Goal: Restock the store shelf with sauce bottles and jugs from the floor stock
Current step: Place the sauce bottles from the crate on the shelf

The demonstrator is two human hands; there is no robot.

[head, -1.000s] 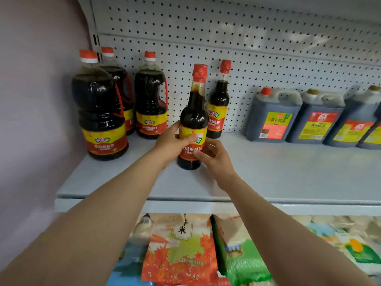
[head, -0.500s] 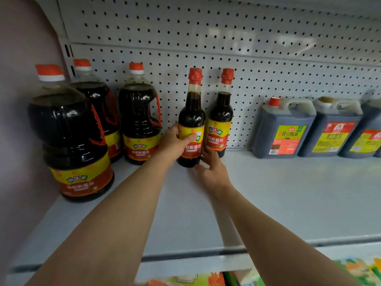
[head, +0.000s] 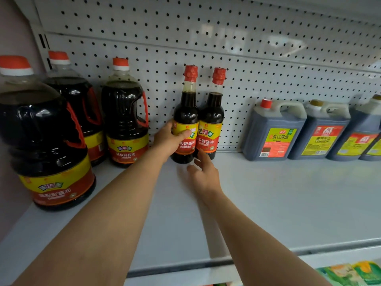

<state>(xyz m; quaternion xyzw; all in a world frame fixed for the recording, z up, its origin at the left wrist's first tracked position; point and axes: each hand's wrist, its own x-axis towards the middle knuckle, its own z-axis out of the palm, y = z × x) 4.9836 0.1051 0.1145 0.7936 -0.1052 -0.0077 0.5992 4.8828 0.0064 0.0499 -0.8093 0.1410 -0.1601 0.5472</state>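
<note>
Seating bottle (head: 184, 129) at shelf (head: 268, 203) back: your left hand (head: 168, 139) wraps its label, touching second bottle (head: 210, 124) just right. Right hand (head: 203, 174), fingers loose, hovers below base. Next: let go, fetch more.

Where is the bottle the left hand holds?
The held bottle stands mid-shelf against the pegboard, touching a twin bottle on its right, handled jugs to its left.

A: What's cut off?
B: The nearest jug (head: 44, 139) at the frame's left edge and the far-right jug (head: 373, 148).
A: Hidden?
B: The left hand (head: 168, 139) covers part of the held bottle (head: 185, 118)'s label; its fingers are behind.
</note>
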